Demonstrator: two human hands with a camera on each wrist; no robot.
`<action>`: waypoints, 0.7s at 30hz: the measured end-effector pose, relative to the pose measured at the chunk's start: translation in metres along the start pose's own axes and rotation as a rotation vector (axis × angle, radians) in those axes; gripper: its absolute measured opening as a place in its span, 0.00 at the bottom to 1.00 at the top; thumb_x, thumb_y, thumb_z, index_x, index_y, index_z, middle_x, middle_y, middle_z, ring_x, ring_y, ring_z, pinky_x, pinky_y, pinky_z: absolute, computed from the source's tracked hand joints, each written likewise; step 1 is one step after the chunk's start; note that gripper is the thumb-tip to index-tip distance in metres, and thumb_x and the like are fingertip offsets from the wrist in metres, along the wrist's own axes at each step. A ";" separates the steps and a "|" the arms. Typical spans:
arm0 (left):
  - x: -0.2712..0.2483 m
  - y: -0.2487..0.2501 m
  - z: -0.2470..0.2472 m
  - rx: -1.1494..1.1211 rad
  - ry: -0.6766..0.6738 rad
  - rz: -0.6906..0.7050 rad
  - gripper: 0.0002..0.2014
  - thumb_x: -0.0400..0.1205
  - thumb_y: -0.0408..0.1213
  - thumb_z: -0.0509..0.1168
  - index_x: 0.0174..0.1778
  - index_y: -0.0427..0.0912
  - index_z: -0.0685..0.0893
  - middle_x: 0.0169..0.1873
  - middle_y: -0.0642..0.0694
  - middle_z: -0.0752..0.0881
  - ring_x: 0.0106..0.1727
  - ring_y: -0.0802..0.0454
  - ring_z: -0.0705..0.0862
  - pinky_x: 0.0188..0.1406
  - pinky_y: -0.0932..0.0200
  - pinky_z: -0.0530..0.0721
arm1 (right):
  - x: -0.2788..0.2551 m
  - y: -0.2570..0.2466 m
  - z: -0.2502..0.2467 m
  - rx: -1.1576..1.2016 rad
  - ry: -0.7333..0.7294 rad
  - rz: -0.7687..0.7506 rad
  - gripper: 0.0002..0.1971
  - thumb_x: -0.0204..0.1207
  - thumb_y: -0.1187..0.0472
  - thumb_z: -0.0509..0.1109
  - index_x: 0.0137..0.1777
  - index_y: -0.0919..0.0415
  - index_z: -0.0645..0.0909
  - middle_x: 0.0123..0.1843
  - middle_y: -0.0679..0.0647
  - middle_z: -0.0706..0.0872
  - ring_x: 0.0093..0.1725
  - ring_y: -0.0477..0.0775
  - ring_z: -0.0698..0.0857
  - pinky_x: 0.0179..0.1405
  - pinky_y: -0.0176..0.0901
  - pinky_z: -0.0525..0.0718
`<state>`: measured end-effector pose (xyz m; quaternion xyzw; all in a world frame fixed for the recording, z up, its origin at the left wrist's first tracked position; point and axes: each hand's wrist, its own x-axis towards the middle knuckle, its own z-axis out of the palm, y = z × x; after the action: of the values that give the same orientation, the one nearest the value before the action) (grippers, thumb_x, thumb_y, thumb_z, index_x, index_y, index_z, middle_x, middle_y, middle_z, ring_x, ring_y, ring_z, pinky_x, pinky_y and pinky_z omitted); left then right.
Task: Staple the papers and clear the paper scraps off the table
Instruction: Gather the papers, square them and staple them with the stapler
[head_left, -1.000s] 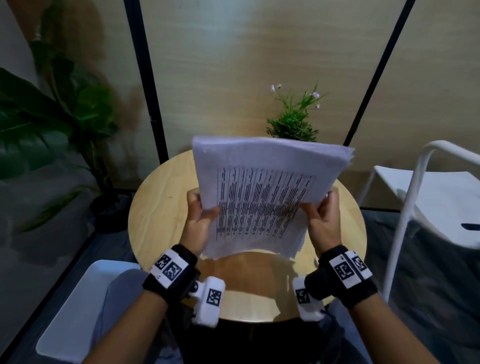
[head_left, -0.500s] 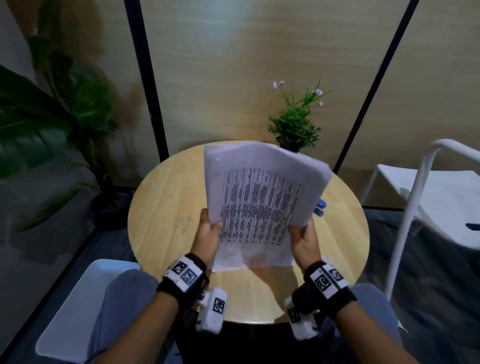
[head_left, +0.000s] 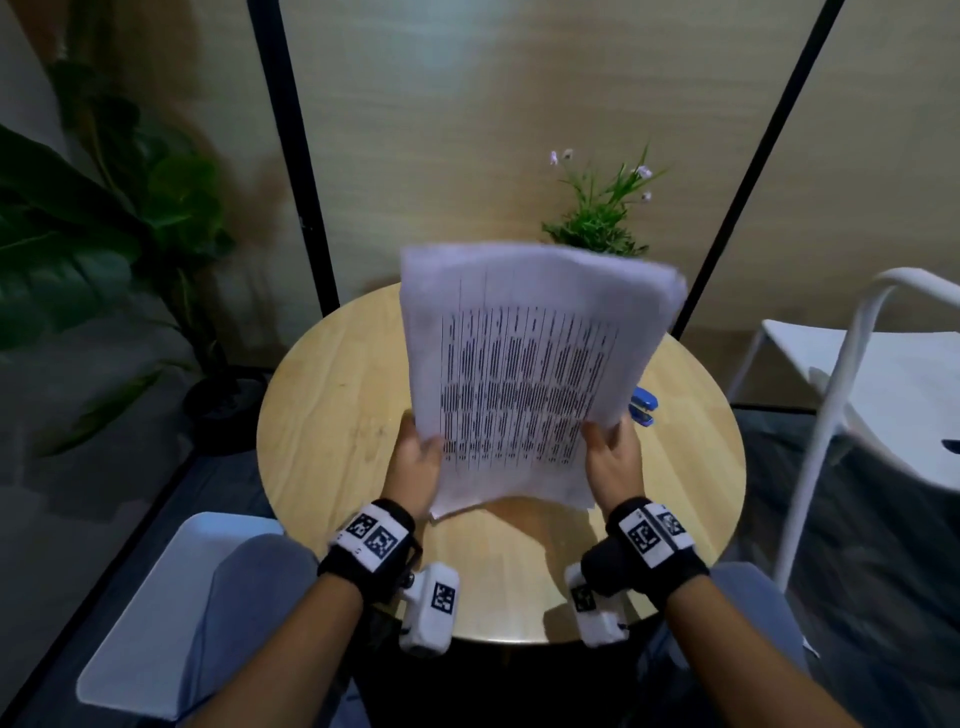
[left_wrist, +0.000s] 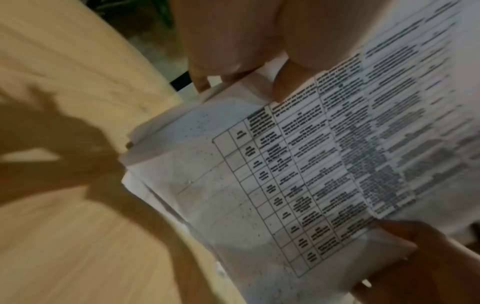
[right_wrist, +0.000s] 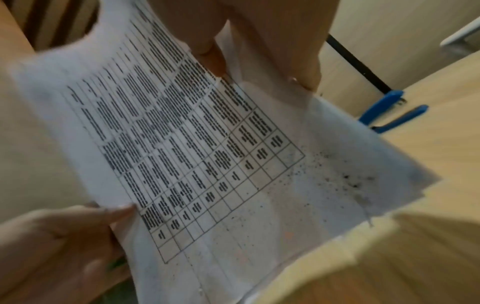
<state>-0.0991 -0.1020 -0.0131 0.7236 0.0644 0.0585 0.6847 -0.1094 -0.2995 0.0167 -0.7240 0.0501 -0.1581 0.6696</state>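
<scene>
**Both hands hold the paper stack upright over the round table**

Fingers of the left hand (head_left: 415, 462) curl behind the left edge of the papers (head_left: 524, 374), with the thumb pressed on the printed front, so the hand pinches the stack. The right hand (head_left: 613, 462) grips the opposite edge the same way: thumb on the front sheet, fingers wrapped behind. In the left wrist view the thumb lies against the border of the printed grid; in the right wrist view the right thumb sits at the margin of the top sheet.

The papers stand nearly upright between the two hands, above the round wooden table (head_left: 337, 415), their lower edge close over the tabletop; whether it touches the wood cannot be told. The sheets are not squared: several corners stick out unevenly at the bottom. The top sheet carries a table of dense text and dark specks in its blank margin.

A blue stapler (head_left: 643, 406) lies on the table just behind the right edge of the stack. A small green plant (head_left: 597, 223) stands at the far side, and a white chair (head_left: 883, 374) is to the right.
</scene>
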 end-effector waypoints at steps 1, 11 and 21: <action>0.001 0.008 0.000 -0.020 -0.008 0.040 0.15 0.85 0.23 0.54 0.68 0.33 0.70 0.53 0.46 0.83 0.53 0.53 0.83 0.58 0.63 0.82 | 0.003 -0.007 0.001 0.044 0.003 -0.029 0.12 0.81 0.69 0.61 0.61 0.55 0.72 0.54 0.43 0.82 0.53 0.39 0.83 0.58 0.38 0.80; -0.010 -0.023 0.016 -0.117 0.029 0.013 0.19 0.82 0.18 0.52 0.70 0.31 0.64 0.57 0.41 0.81 0.53 0.54 0.84 0.42 0.77 0.83 | -0.018 0.023 0.007 0.053 0.021 0.067 0.15 0.81 0.70 0.61 0.60 0.51 0.68 0.51 0.45 0.81 0.50 0.37 0.82 0.53 0.37 0.78; -0.017 -0.012 0.011 -0.139 0.053 -0.027 0.22 0.79 0.26 0.61 0.65 0.46 0.62 0.43 0.55 0.80 0.44 0.53 0.81 0.48 0.61 0.85 | -0.016 0.034 0.006 0.013 0.039 0.103 0.21 0.73 0.77 0.65 0.59 0.55 0.72 0.51 0.51 0.83 0.51 0.50 0.82 0.51 0.45 0.81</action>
<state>-0.1139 -0.1151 -0.0257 0.6717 0.0881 0.0725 0.7320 -0.1185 -0.2928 -0.0195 -0.7130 0.0993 -0.1379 0.6803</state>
